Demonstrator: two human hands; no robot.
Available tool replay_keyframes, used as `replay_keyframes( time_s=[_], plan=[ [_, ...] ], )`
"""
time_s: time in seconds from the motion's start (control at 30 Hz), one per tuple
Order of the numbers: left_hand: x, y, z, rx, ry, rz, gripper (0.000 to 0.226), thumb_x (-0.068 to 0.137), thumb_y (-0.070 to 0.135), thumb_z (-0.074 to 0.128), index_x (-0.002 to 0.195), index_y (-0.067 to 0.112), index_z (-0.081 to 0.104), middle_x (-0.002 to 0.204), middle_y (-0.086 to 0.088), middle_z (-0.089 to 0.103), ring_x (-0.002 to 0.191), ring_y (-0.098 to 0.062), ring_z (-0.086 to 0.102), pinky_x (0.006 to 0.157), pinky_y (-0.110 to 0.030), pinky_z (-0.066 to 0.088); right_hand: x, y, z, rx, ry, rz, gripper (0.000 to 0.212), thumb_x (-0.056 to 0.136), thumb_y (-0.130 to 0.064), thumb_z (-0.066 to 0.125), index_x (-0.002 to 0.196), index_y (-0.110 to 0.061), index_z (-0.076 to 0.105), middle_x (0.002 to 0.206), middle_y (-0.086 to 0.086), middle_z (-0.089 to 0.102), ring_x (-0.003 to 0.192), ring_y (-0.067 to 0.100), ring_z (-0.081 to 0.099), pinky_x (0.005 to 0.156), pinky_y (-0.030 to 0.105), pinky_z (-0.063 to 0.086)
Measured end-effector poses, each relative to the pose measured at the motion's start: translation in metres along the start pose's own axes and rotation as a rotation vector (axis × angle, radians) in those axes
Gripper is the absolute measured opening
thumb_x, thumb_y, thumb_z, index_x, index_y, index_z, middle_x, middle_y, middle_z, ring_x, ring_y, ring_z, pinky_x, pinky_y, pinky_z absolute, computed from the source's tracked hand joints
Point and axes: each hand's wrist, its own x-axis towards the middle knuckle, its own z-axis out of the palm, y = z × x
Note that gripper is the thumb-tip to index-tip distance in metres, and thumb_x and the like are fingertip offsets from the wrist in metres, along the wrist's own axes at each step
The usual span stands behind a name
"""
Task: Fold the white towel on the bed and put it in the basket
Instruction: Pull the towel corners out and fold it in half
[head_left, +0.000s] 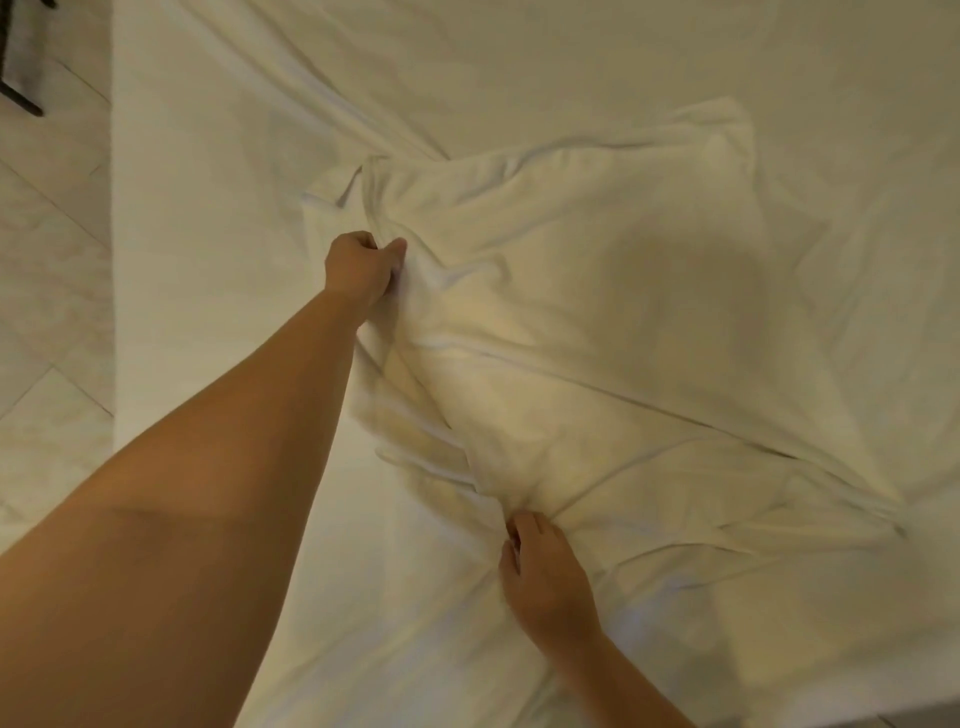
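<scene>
The white towel (597, 291) lies rumpled across the middle of the bed (519, 62), partly doubled over, with a long crease running down to the right. My left hand (361, 267) is stretched out and closed on the towel's left edge, pinching cloth between thumb and fingers. My right hand (545, 577) sits nearer to me, its fingertips gripping a bunched part of the towel's near edge. The basket is not in view.
The bed's white sheet is creased around the towel. The bed's left edge (117, 312) drops to a pale tiled floor (52, 260). A dark piece of furniture (21, 62) stands at the top left corner.
</scene>
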Motion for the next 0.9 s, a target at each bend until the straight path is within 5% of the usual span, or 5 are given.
replay_keyframes(
  time_s=[0.17,0.4,0.63,0.73,0.9],
  plan=[
    [-0.003,0.007,0.0,-0.1,-0.002,0.009,0.03,0.076,0.044,0.07,0.075,0.018,0.056,0.079,-0.009,0.058,0.072,-0.022,0.057,0.067,-0.036,0.051,-0.004,-0.001,-0.001,-0.124,-0.02,0.05,0.023,0.082,-0.048,0.058,0.09,-0.027,0.052,0.084,-0.007,0.058,0.078,0.02,0.058,0.061,0.038,0.052],
    [-0.001,0.009,-0.009,-0.117,0.02,0.033,0.023,0.077,0.048,0.068,0.071,0.027,0.061,0.078,-0.005,0.063,0.074,-0.023,0.062,0.073,-0.053,0.062,-0.003,0.0,-0.003,0.037,0.016,0.032,0.022,0.1,-0.042,0.045,0.088,-0.027,0.054,0.078,-0.007,0.058,0.074,0.017,0.058,0.062,0.035,0.049],
    [-0.011,0.024,-0.013,-0.143,0.029,0.038,0.015,0.085,0.041,0.068,0.079,0.027,0.065,0.093,-0.007,0.068,0.091,-0.031,0.071,0.069,-0.055,0.064,0.001,-0.015,-0.011,0.362,-0.117,-0.063,0.015,0.096,-0.029,0.056,0.085,-0.022,0.065,0.079,-0.007,0.061,0.074,0.008,0.057,0.07,0.03,0.048],
    [-0.012,0.023,-0.014,-0.155,0.024,0.042,0.014,0.086,0.04,0.068,0.082,0.027,0.066,0.098,-0.01,0.071,0.097,-0.031,0.073,0.07,-0.053,0.065,0.001,-0.02,-0.006,0.271,-0.181,0.022,0.027,0.097,-0.037,0.052,0.08,-0.016,0.056,0.073,-0.002,0.058,0.068,0.013,0.055,0.066,0.035,0.047],
    [-0.011,0.021,-0.015,-0.176,0.013,0.033,0.016,0.087,0.04,0.069,0.091,0.024,0.069,0.107,-0.012,0.074,0.098,-0.029,0.073,0.07,-0.051,0.065,0.008,-0.031,-0.006,0.042,-0.047,0.268,0.036,0.087,-0.051,0.064,0.104,-0.026,0.046,0.101,-0.007,0.058,0.088,0.023,0.065,0.065,0.037,0.046]
  ],
)
